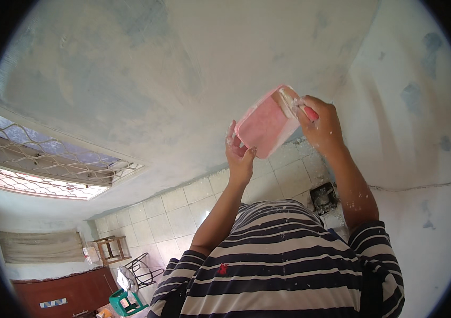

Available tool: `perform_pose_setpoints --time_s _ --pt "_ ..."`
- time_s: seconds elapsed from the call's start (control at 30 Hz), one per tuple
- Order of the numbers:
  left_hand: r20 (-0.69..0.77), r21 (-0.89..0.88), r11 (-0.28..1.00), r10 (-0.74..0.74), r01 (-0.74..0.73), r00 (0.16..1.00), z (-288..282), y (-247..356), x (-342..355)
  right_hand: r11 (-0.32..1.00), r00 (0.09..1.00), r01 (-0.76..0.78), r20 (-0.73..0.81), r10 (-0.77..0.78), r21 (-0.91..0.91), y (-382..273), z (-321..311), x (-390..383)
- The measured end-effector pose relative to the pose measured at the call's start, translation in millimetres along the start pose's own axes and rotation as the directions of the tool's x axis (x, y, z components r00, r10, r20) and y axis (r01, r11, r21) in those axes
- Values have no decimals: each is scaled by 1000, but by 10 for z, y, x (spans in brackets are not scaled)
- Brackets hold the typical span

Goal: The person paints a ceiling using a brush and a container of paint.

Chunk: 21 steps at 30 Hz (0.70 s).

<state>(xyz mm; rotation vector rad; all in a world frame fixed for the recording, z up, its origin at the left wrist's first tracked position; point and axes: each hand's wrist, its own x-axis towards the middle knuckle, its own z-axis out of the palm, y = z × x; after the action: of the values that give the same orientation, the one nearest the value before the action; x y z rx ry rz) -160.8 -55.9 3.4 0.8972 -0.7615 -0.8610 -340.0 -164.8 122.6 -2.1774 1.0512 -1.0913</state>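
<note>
Left hand point(240, 157) grips pink tub point(263, 127), right hand point(322, 126) grips red-handled scraper point(311, 113) at its end; likely scooping, next needs clean lift

- Left hand point(240, 160) blocks the pink tray's point(262, 119) lower-left edge.
- Right hand point(321, 123) and red-handled scraper point(311, 113) obstruct its upper-right end.
- Passable: the upper-left edge, and the lower-right edge between both hands.

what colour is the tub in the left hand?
Pink, with whitish smears; the tub shows in the head view.
</note>
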Motion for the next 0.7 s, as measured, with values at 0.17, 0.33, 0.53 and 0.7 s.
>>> perform_pose_setpoints --time_s 0.17,0.33,0.53,0.7 --pt "51 108 992 -63 58 997 -115 46 18 958 973 219 39 -229 185 -92 669 -376" --pt "46 151 975 -170 161 984 -707 -63 10 902 938 -278 294 182 330 -261 734 -408" --pt "-47 190 925 -328 330 944 -1155 -242 -58 551 820 -498 156 551 670 228 775 -682" --pt "-9 258 849 -475 461 880 -1166 -320 -76 72 657 -224 96 748 972 784 893 -1069"
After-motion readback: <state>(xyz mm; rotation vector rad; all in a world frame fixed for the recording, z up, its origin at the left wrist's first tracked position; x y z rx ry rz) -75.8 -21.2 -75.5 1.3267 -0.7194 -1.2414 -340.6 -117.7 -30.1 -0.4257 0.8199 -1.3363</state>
